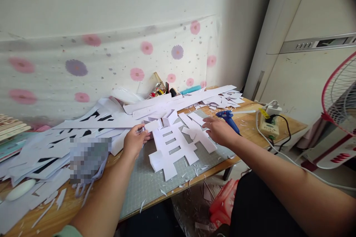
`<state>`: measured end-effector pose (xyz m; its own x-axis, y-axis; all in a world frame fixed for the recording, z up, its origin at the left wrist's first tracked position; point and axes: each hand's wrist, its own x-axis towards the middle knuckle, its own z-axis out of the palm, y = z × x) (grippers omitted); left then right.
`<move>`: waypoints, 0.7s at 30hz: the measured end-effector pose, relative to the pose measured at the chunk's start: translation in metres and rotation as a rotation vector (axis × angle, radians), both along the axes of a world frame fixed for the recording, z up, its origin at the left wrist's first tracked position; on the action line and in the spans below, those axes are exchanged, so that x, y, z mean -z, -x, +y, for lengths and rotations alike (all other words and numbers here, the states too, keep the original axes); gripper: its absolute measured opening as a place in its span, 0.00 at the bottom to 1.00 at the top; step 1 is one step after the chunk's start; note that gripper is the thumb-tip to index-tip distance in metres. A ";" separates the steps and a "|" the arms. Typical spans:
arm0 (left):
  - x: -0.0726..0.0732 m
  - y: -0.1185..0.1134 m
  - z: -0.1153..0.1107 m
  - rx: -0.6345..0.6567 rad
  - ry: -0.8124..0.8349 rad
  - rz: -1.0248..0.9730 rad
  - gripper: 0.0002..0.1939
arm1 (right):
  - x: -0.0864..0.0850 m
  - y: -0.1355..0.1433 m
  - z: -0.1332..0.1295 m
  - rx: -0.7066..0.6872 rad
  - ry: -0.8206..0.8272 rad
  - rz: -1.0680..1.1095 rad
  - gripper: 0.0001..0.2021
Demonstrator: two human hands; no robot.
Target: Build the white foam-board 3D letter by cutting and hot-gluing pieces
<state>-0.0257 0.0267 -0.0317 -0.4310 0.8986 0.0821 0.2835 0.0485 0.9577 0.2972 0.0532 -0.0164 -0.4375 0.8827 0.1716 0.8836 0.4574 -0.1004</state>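
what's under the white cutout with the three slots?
Grey gridded cutting mat, visible around the white cutout and through its slots. Whatever lies beneath its solid parts is covered.

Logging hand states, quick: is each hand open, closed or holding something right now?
Left hand: closed, holding a small white card by its edge.
Right hand: at a white strip; grip cannot be told.
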 end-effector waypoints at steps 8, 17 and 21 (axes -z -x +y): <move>-0.005 -0.007 -0.007 -0.065 -0.156 -0.055 0.19 | -0.003 0.009 -0.007 0.000 -0.016 0.212 0.16; -0.034 -0.045 -0.104 0.093 -0.269 0.420 0.12 | -0.013 0.050 -0.049 -0.436 0.328 0.865 0.27; -0.019 -0.060 -0.143 0.250 -0.302 0.374 0.08 | -0.010 0.053 -0.067 -0.561 0.604 0.829 0.17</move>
